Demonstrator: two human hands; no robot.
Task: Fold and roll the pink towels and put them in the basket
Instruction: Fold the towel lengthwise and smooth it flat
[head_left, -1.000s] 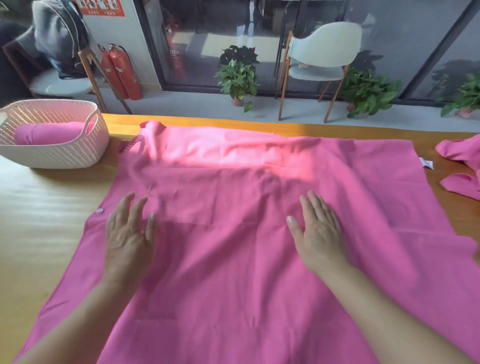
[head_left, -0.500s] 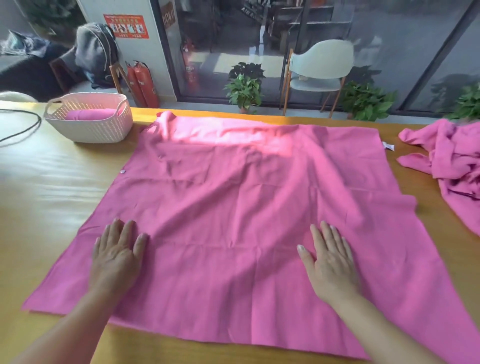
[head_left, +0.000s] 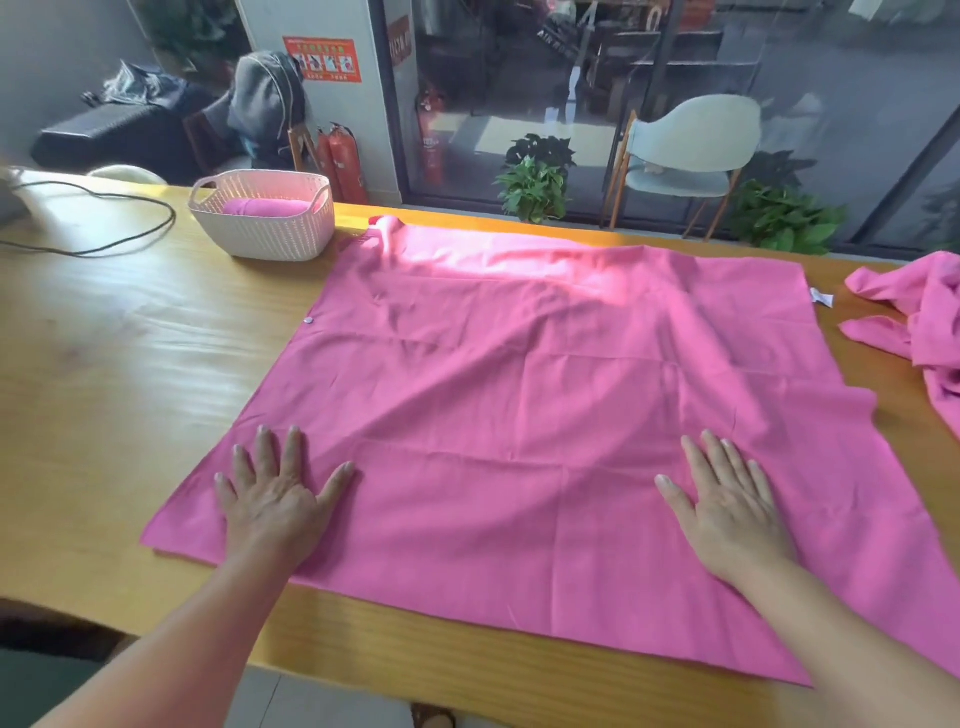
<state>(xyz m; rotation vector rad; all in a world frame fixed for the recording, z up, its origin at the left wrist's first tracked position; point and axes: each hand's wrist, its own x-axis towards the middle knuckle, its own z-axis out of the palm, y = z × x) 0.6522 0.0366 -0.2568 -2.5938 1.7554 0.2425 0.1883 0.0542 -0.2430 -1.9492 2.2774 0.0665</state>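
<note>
A large pink towel (head_left: 519, 405) lies spread flat across the wooden table (head_left: 119, 374). My left hand (head_left: 275, 499) presses flat on its near left part, fingers spread. My right hand (head_left: 727, 504) lies flat on its near right part. A white woven basket (head_left: 265, 228) stands at the far left of the table with one rolled pink towel (head_left: 265, 208) inside. Another crumpled pink towel (head_left: 919, 322) sits at the right edge.
A black cable (head_left: 104, 244) loops over the table's far left. Beyond the table stand a pale chair (head_left: 685, 150), potted plants (head_left: 535, 182) and red fire extinguishers (head_left: 337, 156) by a glass wall. The table's near edge runs just below the towel.
Both hands have slid back toward me over the towel, smoothing it, and spread a little wider apart. The view has pulled back, so more of the table shows.
</note>
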